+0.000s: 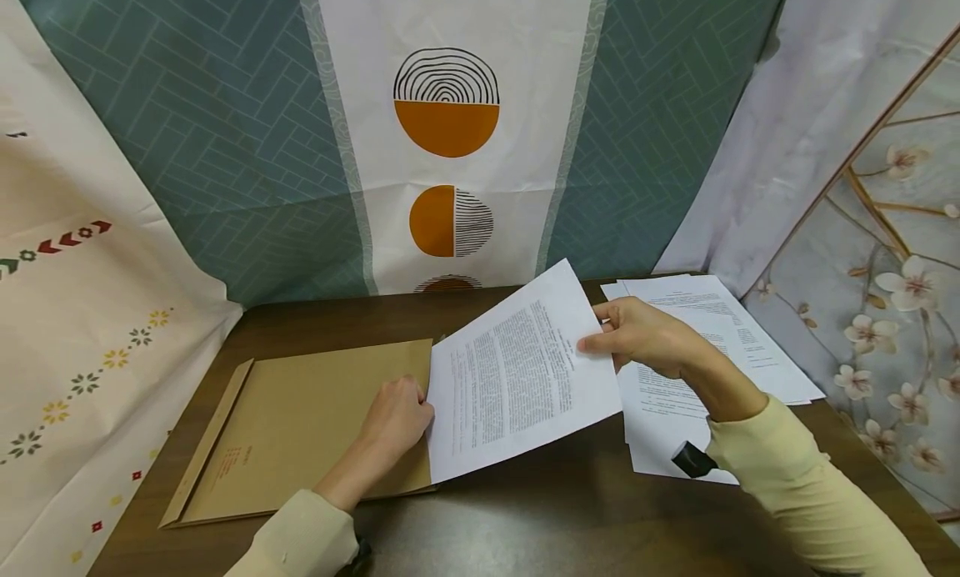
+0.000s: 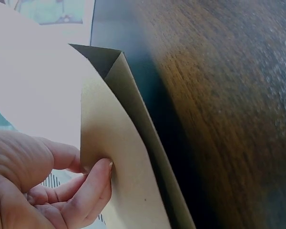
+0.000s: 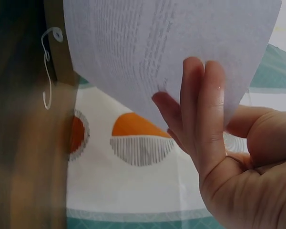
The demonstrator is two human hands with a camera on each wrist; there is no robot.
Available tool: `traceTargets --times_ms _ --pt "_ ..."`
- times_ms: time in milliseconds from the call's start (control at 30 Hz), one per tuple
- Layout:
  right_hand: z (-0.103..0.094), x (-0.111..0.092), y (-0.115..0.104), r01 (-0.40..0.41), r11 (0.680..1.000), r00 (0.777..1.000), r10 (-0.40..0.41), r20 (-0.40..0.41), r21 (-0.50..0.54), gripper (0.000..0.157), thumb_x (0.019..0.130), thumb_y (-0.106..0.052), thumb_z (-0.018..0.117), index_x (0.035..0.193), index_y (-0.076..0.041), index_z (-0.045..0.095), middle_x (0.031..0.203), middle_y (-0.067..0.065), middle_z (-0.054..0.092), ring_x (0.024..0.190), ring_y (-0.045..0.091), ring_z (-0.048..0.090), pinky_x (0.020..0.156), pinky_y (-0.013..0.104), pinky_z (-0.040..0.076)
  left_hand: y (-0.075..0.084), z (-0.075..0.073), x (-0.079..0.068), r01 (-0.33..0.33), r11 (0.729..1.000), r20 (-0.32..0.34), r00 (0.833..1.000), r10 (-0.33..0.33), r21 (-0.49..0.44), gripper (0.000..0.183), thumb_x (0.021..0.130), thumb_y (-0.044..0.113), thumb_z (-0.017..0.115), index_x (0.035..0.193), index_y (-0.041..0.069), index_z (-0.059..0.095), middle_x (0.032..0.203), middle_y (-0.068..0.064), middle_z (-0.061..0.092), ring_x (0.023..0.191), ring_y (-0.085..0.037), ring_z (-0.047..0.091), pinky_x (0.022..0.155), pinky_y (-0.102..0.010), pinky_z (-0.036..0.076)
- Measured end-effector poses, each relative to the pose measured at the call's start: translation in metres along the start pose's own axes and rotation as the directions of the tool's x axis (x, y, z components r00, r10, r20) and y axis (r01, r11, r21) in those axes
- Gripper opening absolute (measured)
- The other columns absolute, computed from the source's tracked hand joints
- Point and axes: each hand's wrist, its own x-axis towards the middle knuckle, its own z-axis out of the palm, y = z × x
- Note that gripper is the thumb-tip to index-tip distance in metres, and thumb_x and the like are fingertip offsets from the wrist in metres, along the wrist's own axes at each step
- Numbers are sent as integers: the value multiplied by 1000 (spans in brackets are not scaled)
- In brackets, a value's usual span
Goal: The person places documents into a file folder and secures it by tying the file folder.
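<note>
A flat kraft paper envelope [image 1: 300, 427] lies on the left of the table, its right end open. In the head view, my left hand [image 1: 397, 414] pinches the envelope's edge at that open end. The left wrist view shows the thumb and fingers of the left hand [image 2: 52, 181] on the envelope's edge [image 2: 119, 129], with its mouth gaping. My right hand [image 1: 637, 339] pinches the right edge of a printed sheet [image 1: 517, 377], which tilts upward. The sheet's left edge meets the envelope's mouth; whether part is inside is hidden. In the right wrist view, fingers [image 3: 212, 109] lie across the sheet [image 3: 133, 52].
More printed sheets [image 1: 660, 402] lie overlapping on the right of the dark wooden table [image 1: 525, 519]. Patterned cloths [image 1: 262, 143] hang behind and at both sides. A white string [image 3: 47, 81] shows in the right wrist view.
</note>
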Motion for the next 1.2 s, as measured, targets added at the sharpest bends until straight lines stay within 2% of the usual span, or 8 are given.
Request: traceTargets --times_ms 267,533,767,900,1000,1200 --pt "4 1 9 8 1000 999 -7 -46 20 42 92 5 64 131 17 54 113 24 73 90 31 75 75 41 60 1 -1 -1 -3 1000 -6 1000 3 8 39 78 -4 59 54 13 33 63 2 29 58 -14 26 49 -27 20" --pt "18 7 27 11 998 999 -9 -39 60 38 93 5 64 127 19 56 113 25 73 91 31 75 76 43 61 2 -2 -1 -4 1000 -4 1000 4 0 39 77 -5 58 54 13 33 63 2 30 57 -13 26 48 -27 20" --pt "12 3 28 -19 999 993 22 -118 27 35 93 3 63 126 17 59 110 22 74 88 27 75 75 38 60 2 -1 -1 -14 1000 3 1000 14 18 40 78 -5 58 54 13 32 61 3 27 56 -13 24 48 -27 18" --pt "17 5 32 -14 999 993 19 -115 44 34 94 4 63 124 18 59 110 23 74 87 27 75 75 40 61 6 -1 -2 0 998 -4 1000 0 60 29 83 -2 59 61 9 45 63 -2 41 57 -17 36 47 -29 26" --pt "27 9 38 -4 998 994 12 -110 70 34 94 5 63 124 18 58 110 24 73 88 29 75 74 43 61 11 -1 -3 -14 996 -26 1000 17 87 17 85 -1 60 69 4 54 66 -7 51 59 -22 44 48 -33 33" --pt "48 21 48 -3 998 992 11 -127 64 31 93 4 64 123 15 63 108 23 74 88 30 75 72 43 61 17 -2 -5 -24 996 -42 999 28 86 12 84 -3 59 74 1 56 66 -7 52 59 -22 44 47 -34 33"
